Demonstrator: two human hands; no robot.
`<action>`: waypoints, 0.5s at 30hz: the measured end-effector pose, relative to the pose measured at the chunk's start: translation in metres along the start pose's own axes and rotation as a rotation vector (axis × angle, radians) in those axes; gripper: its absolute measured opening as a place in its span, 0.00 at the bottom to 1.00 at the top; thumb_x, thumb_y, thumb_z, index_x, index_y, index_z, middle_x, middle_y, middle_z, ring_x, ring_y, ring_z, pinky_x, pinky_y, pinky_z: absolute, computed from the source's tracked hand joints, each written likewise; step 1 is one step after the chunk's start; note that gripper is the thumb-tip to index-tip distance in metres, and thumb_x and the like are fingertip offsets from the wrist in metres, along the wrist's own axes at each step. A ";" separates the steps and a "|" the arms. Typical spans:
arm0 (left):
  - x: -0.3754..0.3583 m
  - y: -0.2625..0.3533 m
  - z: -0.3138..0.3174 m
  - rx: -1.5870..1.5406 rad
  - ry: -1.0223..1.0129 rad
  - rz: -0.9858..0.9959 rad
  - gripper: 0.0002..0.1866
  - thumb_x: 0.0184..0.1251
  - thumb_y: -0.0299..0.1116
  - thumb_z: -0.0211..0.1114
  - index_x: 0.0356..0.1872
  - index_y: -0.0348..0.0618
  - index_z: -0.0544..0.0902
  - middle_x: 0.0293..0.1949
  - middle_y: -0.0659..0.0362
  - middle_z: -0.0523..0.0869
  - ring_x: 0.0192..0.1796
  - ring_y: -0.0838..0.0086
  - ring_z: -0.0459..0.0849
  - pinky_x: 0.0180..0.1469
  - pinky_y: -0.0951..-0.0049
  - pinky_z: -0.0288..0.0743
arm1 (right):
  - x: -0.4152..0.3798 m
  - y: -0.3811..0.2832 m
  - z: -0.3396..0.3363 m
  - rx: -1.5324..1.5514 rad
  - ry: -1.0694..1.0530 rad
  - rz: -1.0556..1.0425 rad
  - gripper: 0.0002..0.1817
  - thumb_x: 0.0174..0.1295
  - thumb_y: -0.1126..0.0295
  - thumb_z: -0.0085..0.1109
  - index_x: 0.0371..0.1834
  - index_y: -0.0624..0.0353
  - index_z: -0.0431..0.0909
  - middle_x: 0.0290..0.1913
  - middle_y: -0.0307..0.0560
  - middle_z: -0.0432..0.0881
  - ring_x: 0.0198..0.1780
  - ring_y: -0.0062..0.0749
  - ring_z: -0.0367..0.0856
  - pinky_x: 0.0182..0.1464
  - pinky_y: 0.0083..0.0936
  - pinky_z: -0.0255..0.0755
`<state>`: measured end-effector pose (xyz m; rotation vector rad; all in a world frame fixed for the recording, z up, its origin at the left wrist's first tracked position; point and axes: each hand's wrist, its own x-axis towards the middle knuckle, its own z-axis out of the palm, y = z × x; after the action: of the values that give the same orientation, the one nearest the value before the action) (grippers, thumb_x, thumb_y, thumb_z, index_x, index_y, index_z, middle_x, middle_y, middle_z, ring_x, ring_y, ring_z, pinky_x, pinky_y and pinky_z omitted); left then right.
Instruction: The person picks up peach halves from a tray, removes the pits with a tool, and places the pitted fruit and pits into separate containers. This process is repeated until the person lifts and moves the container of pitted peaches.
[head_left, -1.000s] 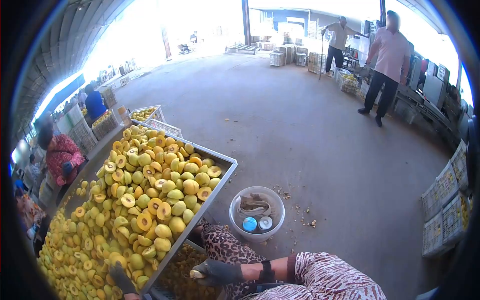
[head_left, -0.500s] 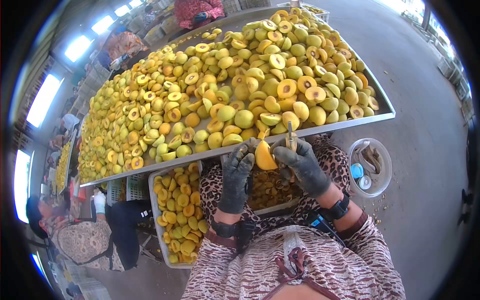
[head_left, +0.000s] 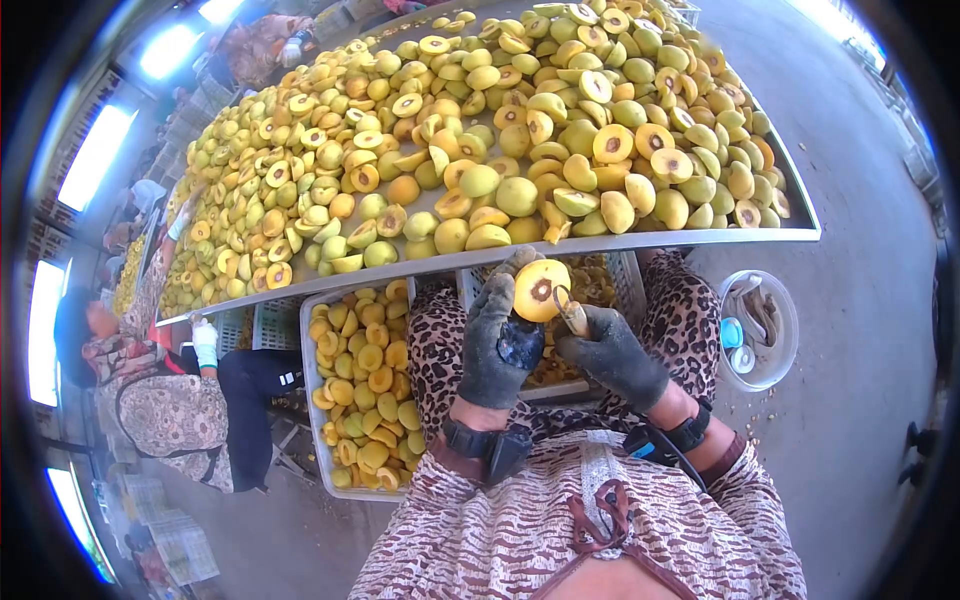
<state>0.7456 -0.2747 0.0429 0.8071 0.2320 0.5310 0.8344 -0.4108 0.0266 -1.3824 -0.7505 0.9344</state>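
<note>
My left hand, in a dark grey glove, grips a yellow peach half with its cut face and brown pit area turned up toward me. In my gloved right hand is a pitting knife with a light wooden handle. Its thin curved metal tip meets the cut face beside the pit area. Both hands are above a crate between my knees, which holds small yellow-brown pieces. Just beyond them is the metal rim of a table heaped with peach halves, many showing brown centres.
A white crate of peach halves stands left of my legs. To the right, a clear round tub on the floor holds a cloth and blue-and-white round items. A co-worker with a white-gloved hand sits at left.
The peach half has turned from side-on to cut face up. The knife has tilted from upright, bringing its tip onto the fruit. The head view has shifted, so the table appears higher.
</note>
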 end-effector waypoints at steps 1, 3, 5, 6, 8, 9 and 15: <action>0.000 0.000 0.000 0.098 -0.002 0.038 0.22 0.79 0.38 0.45 0.63 0.31 0.71 0.59 0.50 0.77 0.61 0.68 0.76 0.66 0.68 0.68 | -0.002 -0.014 0.002 -0.035 0.042 0.011 0.03 0.59 0.76 0.58 0.33 0.63 0.75 0.26 0.30 0.73 0.29 0.10 0.68 0.28 0.16 0.64; -0.001 0.000 0.002 0.199 -0.002 0.072 0.22 0.79 0.38 0.46 0.62 0.30 0.71 0.59 0.50 0.78 0.61 0.68 0.76 0.66 0.68 0.68 | 0.001 -0.021 0.008 -0.066 0.084 0.022 0.03 0.59 0.76 0.58 0.34 0.64 0.76 0.27 0.31 0.74 0.30 0.10 0.69 0.30 0.16 0.66; 0.000 -0.001 0.008 0.205 -0.021 0.136 0.21 0.79 0.37 0.47 0.62 0.30 0.72 0.58 0.50 0.78 0.60 0.69 0.77 0.65 0.69 0.70 | 0.008 -0.017 0.012 -0.102 0.138 -0.026 0.05 0.54 0.76 0.57 0.33 0.67 0.76 0.22 0.40 0.77 0.27 0.16 0.69 0.30 0.25 0.69; 0.001 0.000 0.008 0.205 -0.019 0.136 0.21 0.79 0.37 0.47 0.62 0.30 0.72 0.58 0.50 0.78 0.60 0.69 0.77 0.65 0.69 0.70 | 0.012 -0.010 0.014 -0.102 0.136 -0.026 0.05 0.54 0.76 0.57 0.33 0.67 0.76 0.22 0.40 0.77 0.27 0.16 0.69 0.30 0.25 0.69; 0.002 -0.001 0.008 0.351 -0.015 0.216 0.21 0.78 0.37 0.48 0.62 0.31 0.72 0.58 0.51 0.78 0.59 0.70 0.78 0.64 0.70 0.71 | 0.022 0.010 0.018 -0.081 0.197 -0.219 0.06 0.54 0.76 0.57 0.34 0.67 0.77 0.23 0.44 0.78 0.27 0.18 0.69 0.31 0.28 0.70; 0.003 -0.001 0.008 0.409 -0.005 0.256 0.20 0.78 0.36 0.48 0.61 0.31 0.73 0.58 0.51 0.79 0.59 0.70 0.78 0.63 0.70 0.71 | 0.023 0.014 0.018 -0.078 0.190 -0.215 0.06 0.54 0.76 0.57 0.34 0.67 0.77 0.23 0.44 0.78 0.27 0.18 0.69 0.31 0.28 0.70; 0.012 -0.011 0.004 0.275 0.083 0.273 0.18 0.79 0.37 0.47 0.51 0.32 0.79 0.48 0.54 0.82 0.50 0.73 0.81 0.56 0.71 0.77 | 0.022 0.014 0.023 -0.169 0.171 -0.197 0.06 0.58 0.76 0.56 0.36 0.68 0.78 0.24 0.47 0.79 0.28 0.20 0.72 0.33 0.29 0.71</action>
<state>0.7612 -0.2774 0.0378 1.0937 0.2774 0.8017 0.8229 -0.3817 0.0122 -1.4842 -0.8327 0.6012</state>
